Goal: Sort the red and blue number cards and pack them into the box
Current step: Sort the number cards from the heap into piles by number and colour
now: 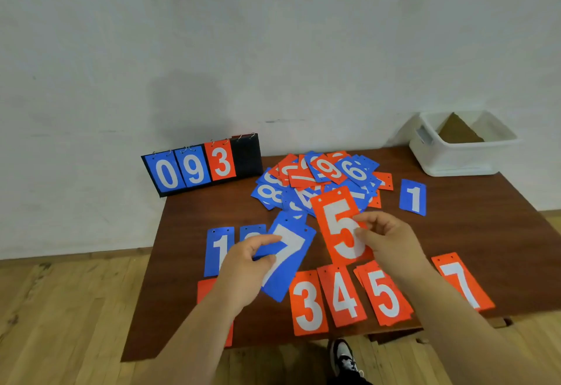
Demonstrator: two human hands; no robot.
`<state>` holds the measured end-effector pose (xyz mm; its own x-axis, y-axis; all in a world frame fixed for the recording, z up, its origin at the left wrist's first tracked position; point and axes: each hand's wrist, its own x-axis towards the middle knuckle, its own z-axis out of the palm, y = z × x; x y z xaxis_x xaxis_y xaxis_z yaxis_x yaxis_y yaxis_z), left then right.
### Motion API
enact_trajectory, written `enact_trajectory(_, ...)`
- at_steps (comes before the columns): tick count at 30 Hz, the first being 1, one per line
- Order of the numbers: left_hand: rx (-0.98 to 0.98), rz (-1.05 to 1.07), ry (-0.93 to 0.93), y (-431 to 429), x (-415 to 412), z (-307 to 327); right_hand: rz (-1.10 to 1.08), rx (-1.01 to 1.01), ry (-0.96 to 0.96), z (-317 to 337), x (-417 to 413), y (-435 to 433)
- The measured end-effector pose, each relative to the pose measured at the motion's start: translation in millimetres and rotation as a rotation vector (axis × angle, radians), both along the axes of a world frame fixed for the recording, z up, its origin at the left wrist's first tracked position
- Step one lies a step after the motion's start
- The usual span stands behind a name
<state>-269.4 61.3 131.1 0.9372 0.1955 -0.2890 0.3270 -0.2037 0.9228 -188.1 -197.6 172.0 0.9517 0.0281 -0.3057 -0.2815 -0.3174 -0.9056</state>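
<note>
Red and blue number cards were spread across a dark wooden table set against a pale wall. A blue card reading 7 was pinched between the thumb and fingers of the left hand, held tilted above the tabletop. A red card reading 5 was gripped at its right edge by the closed fingers of the right hand.

A loose pile of mixed cards was heaped behind the hands, with digits 8, 9 and 6 legible among them. Along the near edge, red cards marked 3, 4, 5 and 7 were laid out in a row; the 5 seemed to be stacked on another card, though the edges were blurred. A blue 1 was placed to the left, partly covered by the left hand, and another blue 1 lay apart to the right of the pile.

A black flip scoreboard was stood at the table's far left corner, showing blue 0, blue 9 and red 3. A white plastic box was set at the far right corner, well apart from the cards. A shoe was visible on the wooden floor below.
</note>
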Motion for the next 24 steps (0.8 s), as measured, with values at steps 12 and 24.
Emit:
enact_trajectory(12,0.018,0.112,0.176,-93,21,-32,0.210,-0.523,0.127,-152,-3,-127)
enact_trajectory(24,0.136,0.155,0.197,-190,55,-45,0.244,-0.279,0.092,-152,42,-151)
